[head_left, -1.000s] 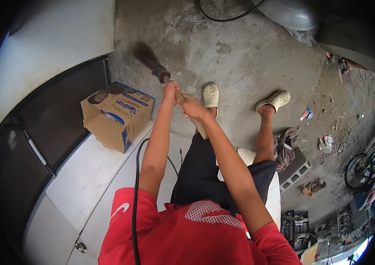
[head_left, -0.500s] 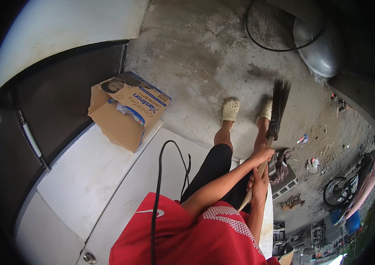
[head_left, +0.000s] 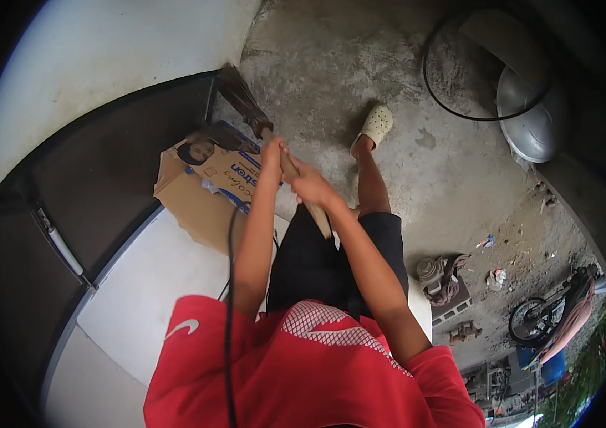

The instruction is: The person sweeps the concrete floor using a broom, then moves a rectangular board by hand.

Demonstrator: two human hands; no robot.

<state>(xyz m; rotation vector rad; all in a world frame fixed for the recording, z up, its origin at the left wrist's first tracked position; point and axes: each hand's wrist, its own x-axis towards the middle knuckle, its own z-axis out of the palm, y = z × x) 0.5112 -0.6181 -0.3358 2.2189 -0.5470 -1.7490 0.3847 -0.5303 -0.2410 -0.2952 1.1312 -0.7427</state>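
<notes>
Both my hands are wrapped round the handle of a stick broom (head_left: pixel 321 220). My left hand (head_left: pixel 272 155) is closed near the broom head, and my right hand (head_left: pixel 308 185) grips the wood just below it. The dark bristles point up and left, by the corner of the brown door. Beside the broom stands an open cardboard box (head_left: pixel 206 214) with some clear plastic in it, partly hidden by my left forearm. The handle's end reaches back over my black shorts.
At the left is a dark brown door (head_left: pixel 117 143) with a closer arm. A silver metal basin (head_left: pixel 529 118) and a black hose loop (head_left: pixel 428 78) lie far right. Concrete blocks (head_left: pixel 452 303), scattered litter and a motorcycle (head_left: pixel 542 317) are at the right. My feet wear cream clogs (head_left: pixel 376 127).
The broom has swung from the right across to the left, its bristles now near the door. Both hands moved with it, still gripping. One foot has stepped forward.
</notes>
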